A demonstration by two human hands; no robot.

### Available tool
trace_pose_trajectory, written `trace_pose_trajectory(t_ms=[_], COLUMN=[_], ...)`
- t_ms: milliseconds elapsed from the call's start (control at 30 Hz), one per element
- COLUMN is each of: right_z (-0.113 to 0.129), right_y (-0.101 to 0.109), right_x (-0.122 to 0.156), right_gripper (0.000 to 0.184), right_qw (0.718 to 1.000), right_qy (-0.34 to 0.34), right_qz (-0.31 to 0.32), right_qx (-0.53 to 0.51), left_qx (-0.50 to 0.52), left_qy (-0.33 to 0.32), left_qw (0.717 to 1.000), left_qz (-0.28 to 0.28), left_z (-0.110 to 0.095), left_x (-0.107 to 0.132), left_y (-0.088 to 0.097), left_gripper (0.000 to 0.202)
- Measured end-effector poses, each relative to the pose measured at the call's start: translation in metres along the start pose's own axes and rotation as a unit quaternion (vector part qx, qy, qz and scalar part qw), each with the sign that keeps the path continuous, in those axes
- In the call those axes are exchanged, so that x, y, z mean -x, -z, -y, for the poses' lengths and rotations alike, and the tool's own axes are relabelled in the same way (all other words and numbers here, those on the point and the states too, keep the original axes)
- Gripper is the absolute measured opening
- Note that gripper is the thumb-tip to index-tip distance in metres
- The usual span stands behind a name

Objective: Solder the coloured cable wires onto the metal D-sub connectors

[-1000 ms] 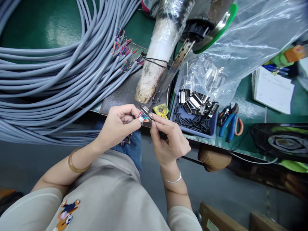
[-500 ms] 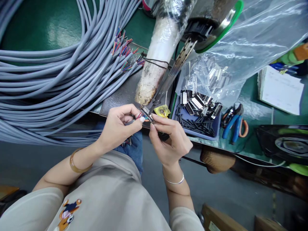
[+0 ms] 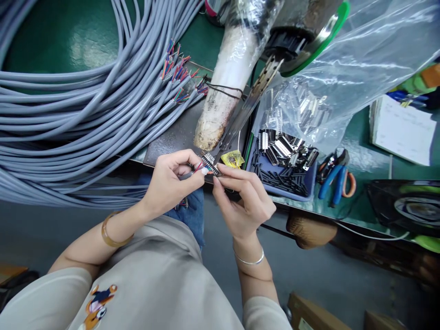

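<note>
My left hand (image 3: pixel 170 181) is closed, pinching the stripped end of a grey cable (image 3: pixel 187 175) whose coloured wires (image 3: pixel 199 166) stick out past my thumb. My right hand (image 3: pixel 242 197) is closed on a small metal multi-pin connector (image 3: pixel 209 162), held against those wire ends. Both hands meet at the front edge of the green bench, just below a long metal soldering tip (image 3: pixel 240 119) that slants down towards the connector.
A thick bundle of grey cables (image 3: pixel 75 114) with stripped coloured ends (image 3: pixel 178 73) fills the left. A blue tray (image 3: pixel 309 183) holds connectors (image 3: pixel 285 149) and black sleeves. A plastic bag (image 3: pixel 343 64), blue-handled pliers (image 3: pixel 335 176), a yellow piece (image 3: pixel 233 159) and a notepad (image 3: pixel 402 130) lie right.
Almost nothing has moved. Both hands keep their grip at the bench edge; the view has drifted slightly, and my right fingers shifted a little on the connector.
</note>
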State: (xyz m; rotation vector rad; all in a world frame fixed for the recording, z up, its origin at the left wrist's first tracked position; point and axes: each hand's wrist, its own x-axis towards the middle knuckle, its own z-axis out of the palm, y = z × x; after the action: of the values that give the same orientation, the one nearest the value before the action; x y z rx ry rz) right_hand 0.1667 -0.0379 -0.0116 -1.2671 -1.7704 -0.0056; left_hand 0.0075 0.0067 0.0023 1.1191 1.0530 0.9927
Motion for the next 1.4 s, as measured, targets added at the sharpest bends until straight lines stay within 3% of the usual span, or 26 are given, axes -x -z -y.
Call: trace_pose_trajectory(t_ms=[633, 800, 933, 1233, 1400], right_z=[0.004, 0.003, 0.001, 0.004, 0.004], right_y=[0.001, -0.001, -0.002, -0.001, -0.002], right_x=[-0.003, 0.0, 0.0, -0.006, -0.003], right_gripper=[0.024, 0.021, 0.021, 0.02, 0.018], right_qw=[0.999, 0.998, 0.998, 0.999, 0.995], right_qy=[0.017, 0.042, 0.039, 0.02, 0.06], right_qz=[-0.014, -0.03, -0.009, -0.012, -0.028], right_qx=[0.024, 0.043, 0.041, 0.033, 0.076], left_qx=[0.001, 0.035, 0.054, 0.054, 0.074], left_qy=[-0.016, 0.021, 0.053, 0.035, 0.056], left_qw=[1.0, 0.999, 0.997, 0.998, 0.996], left_qz=[-0.007, 0.009, 0.016, -0.004, 0.017], left_z=[-0.008, -0.01, -0.008, -0.012, -0.013], left_x=[-0.004, -0.006, -0.007, -0.007, -0.008], left_y=[-0.005, -0.004, -0.004, -0.003, -0.001], left_gripper=[0.012, 0.011, 0.015, 0.014, 0.013])
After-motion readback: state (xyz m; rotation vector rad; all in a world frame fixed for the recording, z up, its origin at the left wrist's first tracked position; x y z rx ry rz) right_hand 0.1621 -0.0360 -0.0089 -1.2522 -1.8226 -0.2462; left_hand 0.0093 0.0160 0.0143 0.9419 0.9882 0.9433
